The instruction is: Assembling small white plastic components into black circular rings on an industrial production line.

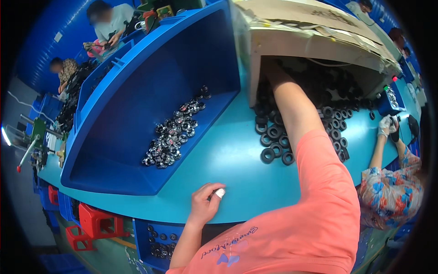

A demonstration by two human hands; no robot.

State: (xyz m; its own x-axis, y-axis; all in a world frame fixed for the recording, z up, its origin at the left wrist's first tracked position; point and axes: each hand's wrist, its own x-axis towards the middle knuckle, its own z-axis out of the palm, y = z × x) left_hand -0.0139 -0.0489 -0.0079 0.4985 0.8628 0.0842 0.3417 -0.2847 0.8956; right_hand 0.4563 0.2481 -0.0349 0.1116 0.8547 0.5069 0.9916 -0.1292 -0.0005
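Observation:
My left hand (204, 204) rests on the turquoise table with its fingers curled in and nothing visible in them. A white covering (220, 192) sits on a digit tip. My right arm reaches far into an open-fronted wooden box (315, 45); the right hand (273, 68) lies in its shadow, so its fingers cannot be made out. Black rubber-like rings (273, 132) spill from the box's opening onto the table around my forearm. To the left, a large blue bin (109, 150) lies with its open side toward me and holds a heap of shiny metal-and-black ring parts (169, 137).
Below the table edge is a blue crate (143, 246) with round dark parts. Red stools (98, 221) stand at lower left, near a green lever press (39, 132). A gloved co-worker (388, 192) sits at right beside a small blue container (391, 102). Other people work behind.

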